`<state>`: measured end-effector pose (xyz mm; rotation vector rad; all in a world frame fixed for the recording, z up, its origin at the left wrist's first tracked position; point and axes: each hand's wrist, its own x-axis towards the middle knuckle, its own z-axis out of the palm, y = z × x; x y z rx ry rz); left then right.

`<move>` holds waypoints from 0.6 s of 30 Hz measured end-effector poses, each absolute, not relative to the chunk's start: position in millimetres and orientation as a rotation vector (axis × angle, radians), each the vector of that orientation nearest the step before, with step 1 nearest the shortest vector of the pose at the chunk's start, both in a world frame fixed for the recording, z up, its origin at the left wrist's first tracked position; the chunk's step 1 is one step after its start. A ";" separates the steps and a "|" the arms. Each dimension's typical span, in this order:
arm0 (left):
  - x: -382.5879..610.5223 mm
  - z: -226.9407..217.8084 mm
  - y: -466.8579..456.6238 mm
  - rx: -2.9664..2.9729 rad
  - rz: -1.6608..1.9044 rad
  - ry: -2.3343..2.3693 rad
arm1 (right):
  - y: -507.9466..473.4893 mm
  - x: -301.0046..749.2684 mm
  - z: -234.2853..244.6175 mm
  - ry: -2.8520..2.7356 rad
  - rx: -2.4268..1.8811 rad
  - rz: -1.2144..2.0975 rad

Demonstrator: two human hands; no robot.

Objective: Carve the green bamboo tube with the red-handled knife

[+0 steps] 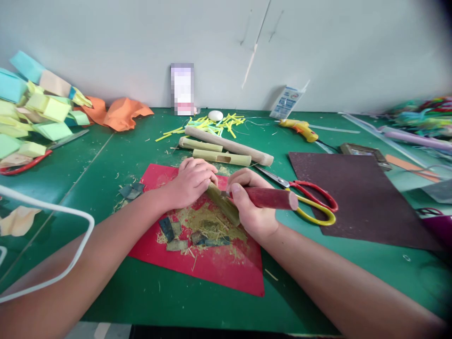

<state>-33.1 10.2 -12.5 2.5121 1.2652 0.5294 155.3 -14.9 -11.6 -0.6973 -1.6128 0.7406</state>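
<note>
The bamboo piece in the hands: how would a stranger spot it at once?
The green table bears a red sheet; there the left hand grips a bamboo piece, a red-handled knife on it. It is darker than three pale pieces behind.

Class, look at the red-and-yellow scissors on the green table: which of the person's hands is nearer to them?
Right. The right hand lies just left of the scissors, gripping a red-handled tool; the left hand is farther left, holding the bamboo piece.
</note>
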 end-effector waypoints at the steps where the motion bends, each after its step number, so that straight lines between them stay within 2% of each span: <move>1: -32.9 -12.0 10.1 2.513 0.525 1.264 | -15.2 155.3 -10.9 -1.617 -0.698 0.736; 18: -34.0 -9.0 8.7 2.479 0.508 1.265 | -14.4 155.2 -13.7 -1.575 -0.696 0.735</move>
